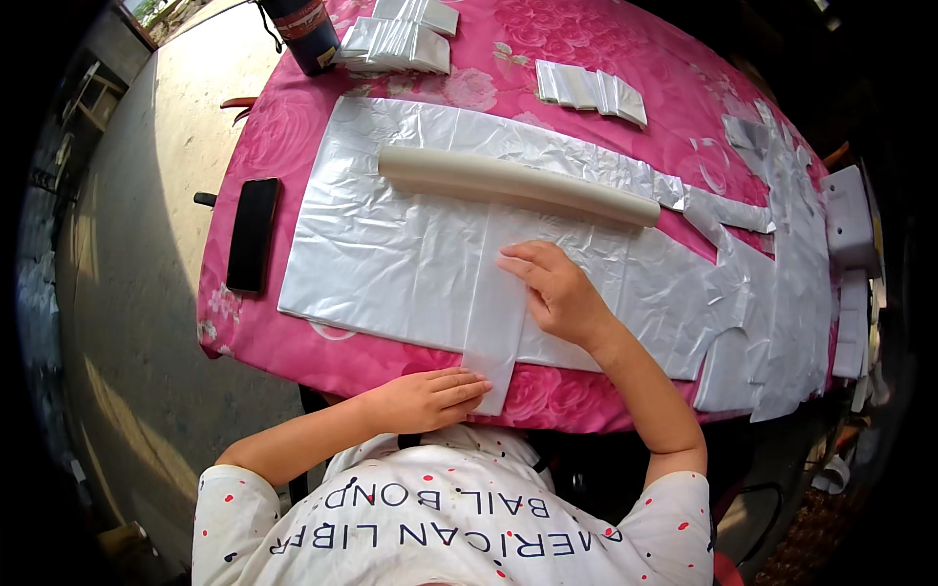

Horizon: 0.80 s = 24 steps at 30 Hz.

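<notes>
A narrow folded strip of white plastic bag point(495, 313) lies on a flat stack of white plastic bags point(391, 254) spread over the pink flowered tablecloth point(244, 156). My right hand point(555, 293) presses flat on the strip's upper right side, fingers pointing left. My left hand point(430, 398) rests at the table's near edge, its fingertips touching the strip's lower end. A long beige tube point(518, 184) lies across the bags just beyond my right hand.
A black phone point(253, 234) lies at the table's left edge. Piles of folded white bags point(591, 90) point(396, 44) sit at the far side near a dark cylindrical container point(305, 34). More white bags point(782, 264) spread to the right, beside a white box point(848, 217).
</notes>
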### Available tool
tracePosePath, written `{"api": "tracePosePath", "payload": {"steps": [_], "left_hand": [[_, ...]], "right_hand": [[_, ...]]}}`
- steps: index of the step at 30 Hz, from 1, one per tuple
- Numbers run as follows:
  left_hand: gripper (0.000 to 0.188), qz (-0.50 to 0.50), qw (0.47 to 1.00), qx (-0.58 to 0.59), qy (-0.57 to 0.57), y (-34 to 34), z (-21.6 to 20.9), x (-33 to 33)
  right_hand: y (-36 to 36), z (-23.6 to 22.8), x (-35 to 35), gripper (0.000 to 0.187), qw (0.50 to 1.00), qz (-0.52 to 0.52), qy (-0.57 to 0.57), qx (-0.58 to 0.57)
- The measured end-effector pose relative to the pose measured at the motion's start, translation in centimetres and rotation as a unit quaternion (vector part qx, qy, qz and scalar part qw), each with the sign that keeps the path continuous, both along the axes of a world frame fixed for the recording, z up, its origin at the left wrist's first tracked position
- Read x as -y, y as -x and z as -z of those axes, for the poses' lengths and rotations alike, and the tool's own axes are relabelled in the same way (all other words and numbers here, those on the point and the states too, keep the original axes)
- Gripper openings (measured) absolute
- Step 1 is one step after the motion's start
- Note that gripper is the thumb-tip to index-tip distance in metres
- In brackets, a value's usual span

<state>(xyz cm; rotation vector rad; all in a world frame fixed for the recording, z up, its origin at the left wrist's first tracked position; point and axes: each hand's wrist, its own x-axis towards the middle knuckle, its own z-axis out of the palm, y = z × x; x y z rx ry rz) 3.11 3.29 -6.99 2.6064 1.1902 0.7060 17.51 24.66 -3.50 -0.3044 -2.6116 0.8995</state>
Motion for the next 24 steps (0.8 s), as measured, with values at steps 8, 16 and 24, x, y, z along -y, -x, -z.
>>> {"api": "tracePosePath", "payload": {"steps": [8, 16, 24], "left_hand": [[0.028, 0.016, 0.977, 0.202, 0.07, 0.5, -1.8, -0.5], [0.088, -0.113, 0.98, 0.13, 0.098, 1.8, -3.0, -4.2], [0.07, -0.18, 0.978, 0.042, 0.099, 1.3, -0.9, -4.9]], "right_hand": [[-2.8, 0.3, 5.1, 0.05, 0.998, -0.041, -0.026, 0.048], [-2.6, 1.6, 5.5, 0.035, 0.997, 0.063, -0.012, -0.04], [-3.5, 1.4, 5.0, 0.035, 0.998, 0.067, 0.007, -0.01]]}}
